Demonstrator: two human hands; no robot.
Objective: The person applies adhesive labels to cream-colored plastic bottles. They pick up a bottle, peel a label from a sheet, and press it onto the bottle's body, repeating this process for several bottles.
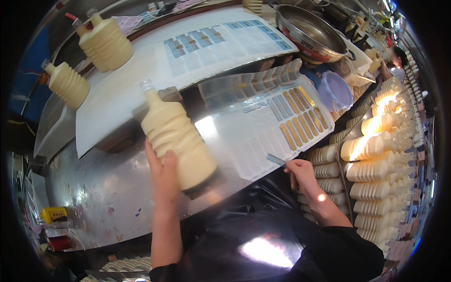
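My left hand (163, 174) is closed around the side of a cream-coloured plastic bottle (181, 141) with a grooved body and a clear neck. The bottle's base is at the near edge of a metal table. Between thumb and fingers, my right hand (301, 175) pinches one end of a narrow blue-grey label strip (276, 160). The strip is just over the near edge of a pale backing sheet (249, 162). Rows of gold and blue-grey strips (295, 134) remain on that sheet, beside bare slots.
On a raised white board (141, 80) lie more label sheets (197, 40), with similar bottles (108, 44) at its left. A large metal pan (312, 28) and a lilac bucket (334, 90) stand far right. Stacked bottles (371, 164) line the right side. A person (396, 66) is farther back.
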